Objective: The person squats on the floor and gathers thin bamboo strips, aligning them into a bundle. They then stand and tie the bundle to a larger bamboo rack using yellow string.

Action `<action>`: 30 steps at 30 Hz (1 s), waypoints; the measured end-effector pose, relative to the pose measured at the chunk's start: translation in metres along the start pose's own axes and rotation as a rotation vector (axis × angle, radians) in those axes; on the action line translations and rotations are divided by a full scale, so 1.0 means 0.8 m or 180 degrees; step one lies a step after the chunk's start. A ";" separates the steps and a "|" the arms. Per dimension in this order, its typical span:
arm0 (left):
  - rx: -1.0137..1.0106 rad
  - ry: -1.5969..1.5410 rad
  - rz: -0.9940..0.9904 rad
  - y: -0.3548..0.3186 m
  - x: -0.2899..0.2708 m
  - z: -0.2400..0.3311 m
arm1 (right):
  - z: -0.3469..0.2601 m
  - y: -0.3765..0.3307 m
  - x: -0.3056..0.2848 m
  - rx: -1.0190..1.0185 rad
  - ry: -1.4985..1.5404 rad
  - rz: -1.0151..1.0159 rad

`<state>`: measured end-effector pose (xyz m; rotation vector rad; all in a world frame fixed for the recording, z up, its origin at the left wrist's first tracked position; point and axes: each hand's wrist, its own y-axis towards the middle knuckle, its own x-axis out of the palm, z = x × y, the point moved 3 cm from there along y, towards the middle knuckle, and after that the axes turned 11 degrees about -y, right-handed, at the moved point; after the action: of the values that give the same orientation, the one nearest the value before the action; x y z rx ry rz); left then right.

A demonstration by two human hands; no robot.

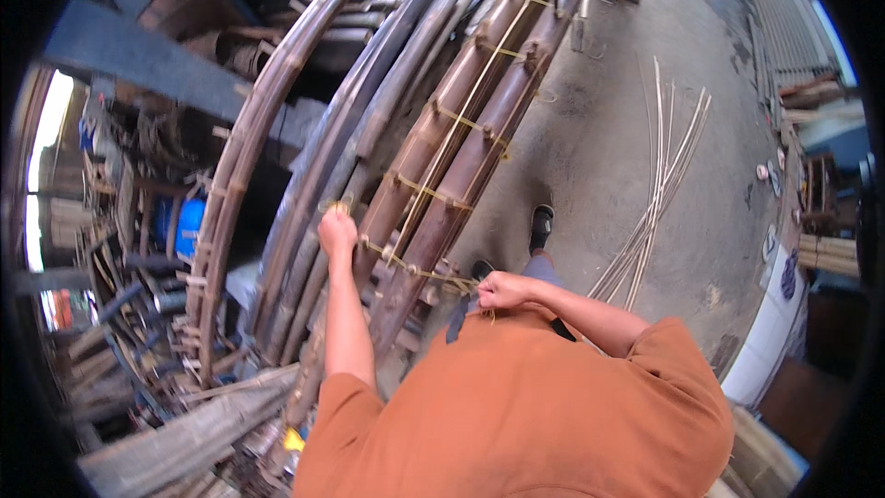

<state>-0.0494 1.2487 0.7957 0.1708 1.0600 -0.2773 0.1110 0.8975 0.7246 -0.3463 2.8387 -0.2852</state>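
Two long brown poles [449, 180], apparently bamboo, lie side by side in front of me with a thin pale rod [433, 177] running lengthwise between them. Yellow ties [507, 51] cross them at intervals, around short pegs. Across the near part passes a yellow strip [433, 274], whose right end is in my right hand [504, 290], closed in a fist close to my waist. My left hand [338, 232] is closed at the left side of the poles, with a loose yellow strand [341, 206] coming out above its fingers; whether both strands are one piece is unclear.
Left of the poles lie more long dark poles [318, 175] and a curved pegged pole [241, 152]. A blue container [189, 226] stands among clutter farther left. Several thin pale sticks [659, 184] lie on the concrete floor [590, 152] at right. A weathered plank [189, 429] is at lower left.
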 end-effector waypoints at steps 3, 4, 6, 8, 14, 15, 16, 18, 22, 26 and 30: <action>0.0210 0.0298 -0.0618 0.025 -0.009 -0.023 | -0.044 -0.018 -0.038 0.0858 0.1834 0.0141; 0.0090 0.0191 -0.0904 0.029 -0.014 -0.009 | -0.031 -0.032 -0.045 0.0970 0.2858 0.0525; 0.0225 0.0415 -0.0894 0.020 -0.040 0.066 | 0.027 -0.058 -0.054 0.0305 0.4575 0.0839; 0.0327 0.0469 -0.0579 0.010 -0.056 0.133 | 0.046 -0.100 -0.089 0.1373 0.3657 0.1120; 0.1703 -0.0833 -0.0716 -0.070 0.016 0.391 | 0.171 -0.218 -0.184 0.2053 0.1575 0.1730; 0.1923 -0.0990 -0.0923 -0.094 0.044 0.429 | 0.202 -0.238 -0.200 0.1986 0.1964 0.1960; 0.1946 -0.1040 -0.1187 -0.118 0.078 0.453 | 0.225 -0.262 -0.220 0.1944 0.2181 0.2352; 0.2020 -0.1066 -0.1842 -0.166 0.161 0.504 | 0.300 -0.317 -0.249 0.2014 0.2401 0.2921; 0.2434 0.0082 -0.2921 -0.268 0.355 0.587 | 0.526 -0.431 -0.286 0.2520 0.2849 0.3828; 0.1862 0.0716 -0.3900 -0.365 0.524 0.634 | 0.810 -0.524 -0.249 0.3780 0.1804 0.4712; 0.1188 0.1269 -0.4301 -0.389 0.668 0.619 | 1.042 -0.608 -0.204 0.5067 0.1544 0.4353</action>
<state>0.5140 0.7425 0.5634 -0.2010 1.3812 -1.7183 0.6018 0.3425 0.0851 1.8731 1.5477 -1.9855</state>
